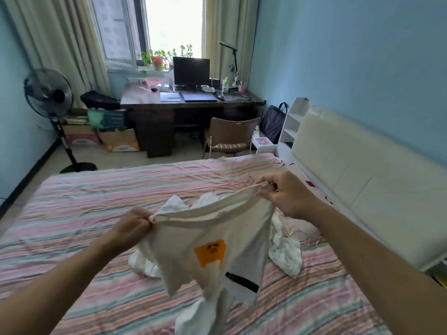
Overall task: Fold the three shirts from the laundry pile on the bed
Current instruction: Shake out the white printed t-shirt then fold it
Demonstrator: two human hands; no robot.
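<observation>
**White shirt held up over the bed**

White cotton was pinched in both fists: your left hand (pixel 135 226) and right hand (pixel 287 194) gripped the shirt (pixel 212 250) by its hem, above the striped bed (pixel 96 201). The laundry pile (pixel 285 252) lay at four o'clock.

Striped bed (pixel 84 213) with crumpled white laundry pile (pixel 285 252) on its sheet.

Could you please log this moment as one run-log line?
step: first shirt lifted, unfolded | left hand: gripping cream shirt edge | right hand: gripping opposite edge | laundry pile: on bed
</observation>
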